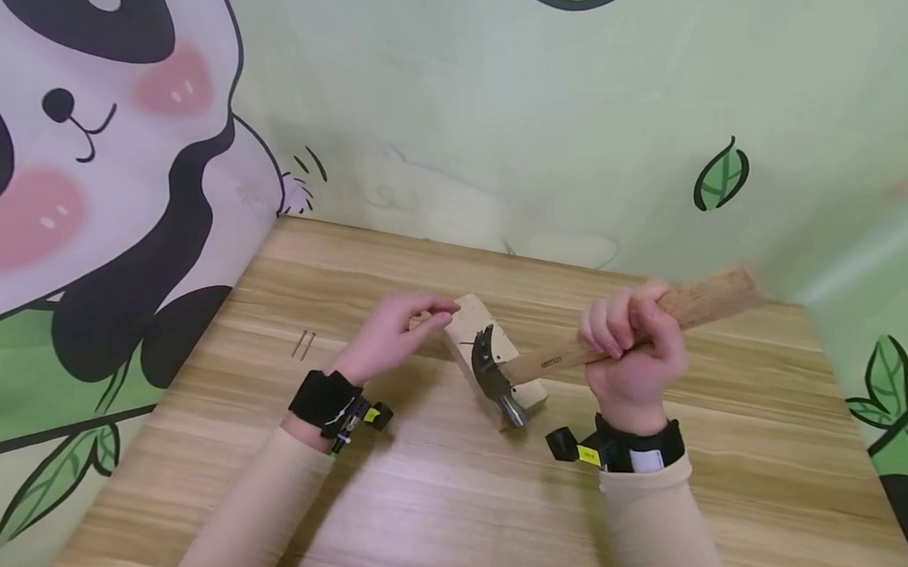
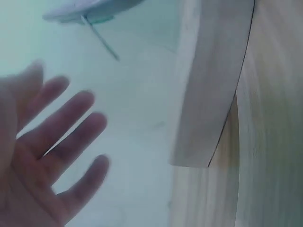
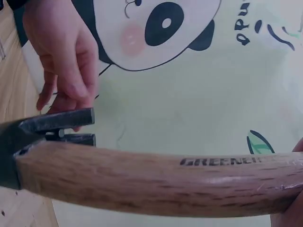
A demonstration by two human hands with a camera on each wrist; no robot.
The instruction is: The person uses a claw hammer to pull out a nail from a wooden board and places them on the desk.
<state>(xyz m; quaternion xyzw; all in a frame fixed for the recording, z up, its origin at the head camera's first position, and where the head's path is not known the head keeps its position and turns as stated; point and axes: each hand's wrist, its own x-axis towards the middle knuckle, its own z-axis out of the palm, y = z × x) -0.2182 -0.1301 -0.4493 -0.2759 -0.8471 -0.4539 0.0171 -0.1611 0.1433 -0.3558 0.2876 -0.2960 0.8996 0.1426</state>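
Observation:
My right hand [image 1: 636, 344] grips the wooden handle [image 1: 554, 359] of a claw hammer. Its dark head [image 1: 490, 374] overlaps a pale wooden block [image 1: 466, 312] in the head view, claw toward the far side. From between the claw prongs [image 3: 71, 118] shows a small round tip, and a thin dark nail [image 1: 467, 343] juts out beside the claw. Beyond the block's far left end, my left hand [image 1: 396, 331] reaches over with nothing in its grasp; its fingers [image 2: 75, 127] are spread and loosely bent in the left wrist view, apart from the block [image 2: 208, 80].
Two loose nails [image 1: 303, 345] lie on the wood-grain table [image 1: 431, 501], left of my left hand. A green wall [image 1: 455, 108] with panda and leaf drawings rises behind the table and at both sides.

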